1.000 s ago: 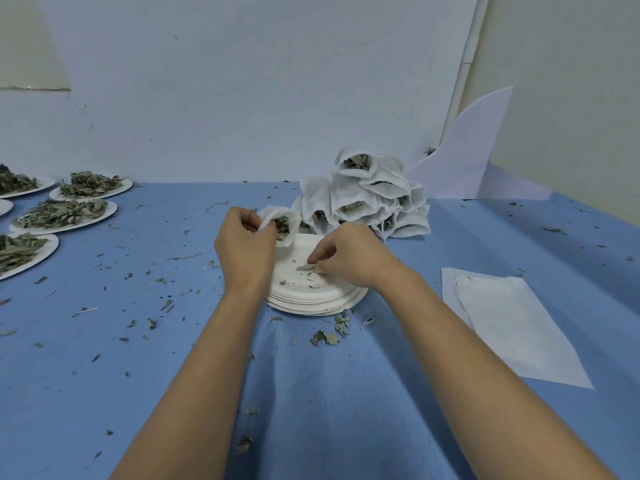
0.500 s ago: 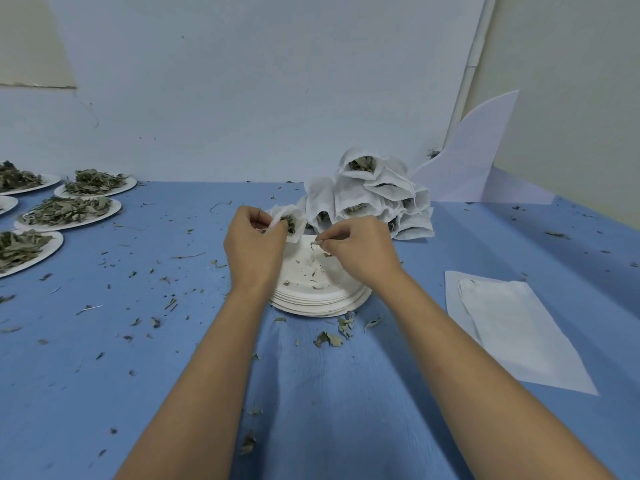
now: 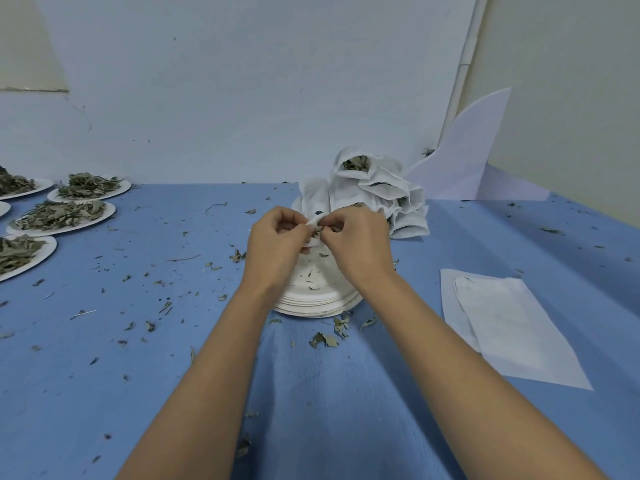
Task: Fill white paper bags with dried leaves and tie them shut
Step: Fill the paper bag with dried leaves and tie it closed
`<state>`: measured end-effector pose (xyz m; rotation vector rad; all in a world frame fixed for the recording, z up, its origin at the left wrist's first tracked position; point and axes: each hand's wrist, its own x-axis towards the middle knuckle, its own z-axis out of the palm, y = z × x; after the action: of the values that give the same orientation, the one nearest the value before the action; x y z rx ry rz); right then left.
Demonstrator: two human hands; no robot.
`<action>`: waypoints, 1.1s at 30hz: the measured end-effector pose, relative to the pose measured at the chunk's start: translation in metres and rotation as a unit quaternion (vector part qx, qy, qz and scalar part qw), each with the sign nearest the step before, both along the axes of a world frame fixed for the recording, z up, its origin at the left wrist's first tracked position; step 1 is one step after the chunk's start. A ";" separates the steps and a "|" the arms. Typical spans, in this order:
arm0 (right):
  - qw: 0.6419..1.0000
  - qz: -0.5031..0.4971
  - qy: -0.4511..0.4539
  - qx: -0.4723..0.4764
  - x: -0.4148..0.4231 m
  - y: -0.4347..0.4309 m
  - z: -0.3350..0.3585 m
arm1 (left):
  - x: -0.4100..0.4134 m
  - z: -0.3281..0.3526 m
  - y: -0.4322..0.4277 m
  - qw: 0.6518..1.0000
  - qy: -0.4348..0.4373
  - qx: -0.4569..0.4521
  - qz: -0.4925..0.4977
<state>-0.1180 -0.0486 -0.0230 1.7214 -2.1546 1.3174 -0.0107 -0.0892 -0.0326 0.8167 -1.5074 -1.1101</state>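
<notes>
Near the middle of the table (image 3: 138, 341), the left hand (image 3: 277, 244) pinches the mouth of a white paper bag (image 3: 313, 221), probably so that spilt leaf falls on the stacked plates (image 3: 311, 303) below. The right hand (image 3: 360, 244) pinches the same rim with curled fingers; any leaf scrap in them is hidden. Filled bags (image 3: 367, 195) pile just behind, crowding the far side. Plates of dried leaves (image 3: 62, 216) line the left edge and flat empty bags (image 3: 498, 313) lie toward the right edge.
</notes>
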 end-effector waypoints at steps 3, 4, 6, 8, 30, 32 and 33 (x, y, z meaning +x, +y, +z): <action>1.000 -0.007 0.018 0.006 0.000 0.002 0.002 | -0.003 0.000 0.002 0.999 -0.029 0.002 -0.023; 1.000 0.002 0.011 0.007 0.001 0.003 0.004 | -0.004 0.000 0.002 0.999 -0.041 0.002 -0.018; 0.998 0.040 -0.034 0.018 0.001 0.004 0.008 | -0.004 0.000 0.003 0.999 -0.052 0.004 -0.008; 0.990 0.082 -0.106 0.039 -0.002 0.003 0.011 | -0.003 0.000 0.002 0.998 -0.059 0.007 -0.001; 0.973 0.107 -0.202 0.047 0.002 0.002 0.012 | 0.000 0.001 0.000 0.999 -0.024 -0.005 0.030; 0.982 0.074 -0.168 0.040 0.004 0.002 0.009 | 0.000 0.001 0.000 0.999 -0.027 -0.010 0.026; 0.985 0.054 -0.163 0.029 0.005 0.001 0.007 | -0.001 0.002 0.001 0.999 -0.029 -0.014 0.021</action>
<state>-0.1132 -0.0473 -0.0156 1.7720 -2.3136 1.6864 -0.0113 -0.0881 -0.0309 0.8639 -1.5444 -1.0404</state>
